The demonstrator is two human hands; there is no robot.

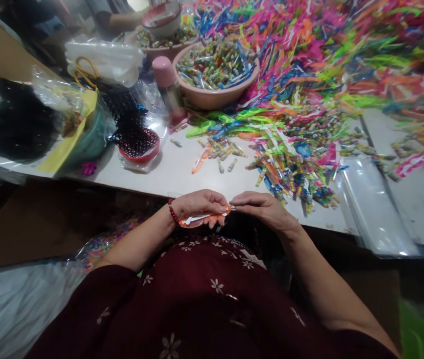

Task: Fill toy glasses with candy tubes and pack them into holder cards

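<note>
Two hands meet — left hand [200, 202] gripping an orange plastic piece [192, 223], right hand [270, 208] pinching its tip between them — firm left hold, light right fingers serve best.

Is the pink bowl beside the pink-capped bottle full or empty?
Full, or nearly so: in the pink bowl, small striped pieces heap up to about rim level.

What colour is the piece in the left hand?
The piece in the left hand is orange with white, as the head view shows.
</note>
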